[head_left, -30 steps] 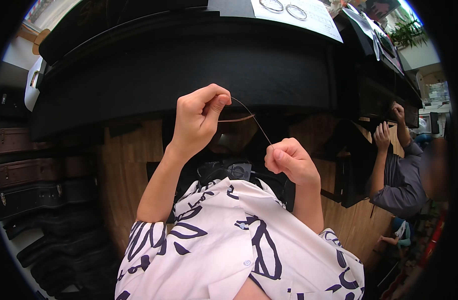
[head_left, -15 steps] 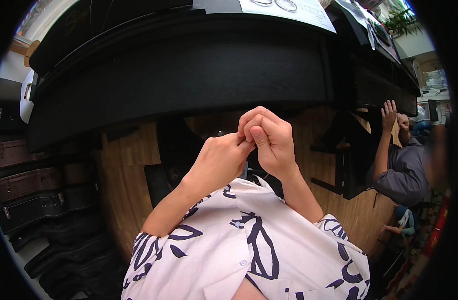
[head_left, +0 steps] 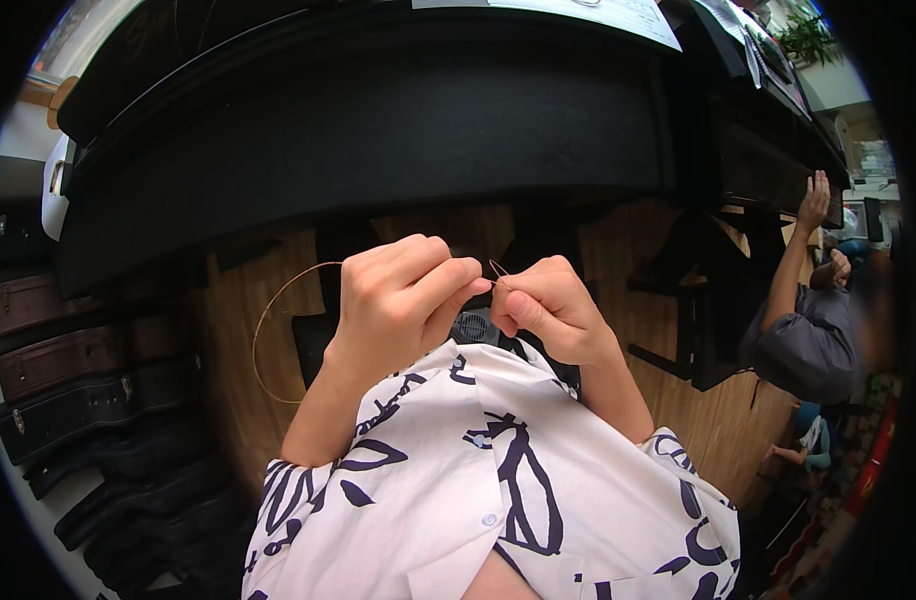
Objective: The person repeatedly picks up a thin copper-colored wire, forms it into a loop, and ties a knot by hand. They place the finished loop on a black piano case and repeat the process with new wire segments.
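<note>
A thin bronze-coloured wire string (head_left: 255, 345) runs between my two hands in front of my chest. My left hand (head_left: 403, 300) is closed in a pinch on it, and a long loop bows out to the left behind that wrist. My right hand (head_left: 553, 310) pinches the string close beside the left fingertips. A small loop stands up at the right fingertips. A short stretch shows in the narrow gap between the hands. The exact grip inside the curled fingers is hidden.
A large black piece of furniture (head_left: 398, 130) spans the far side, with white paper (head_left: 598, 14) on top. Dark instrument cases (head_left: 63, 365) are stacked at the left. A person in a dark grey shirt (head_left: 803, 345) sits at the right near a black bench (head_left: 678, 330).
My hands, earlier clasped together, have moved slightly apart. The string's loop now shows at the left. At the right, the other person's raised hand has shifted up and to the right.
</note>
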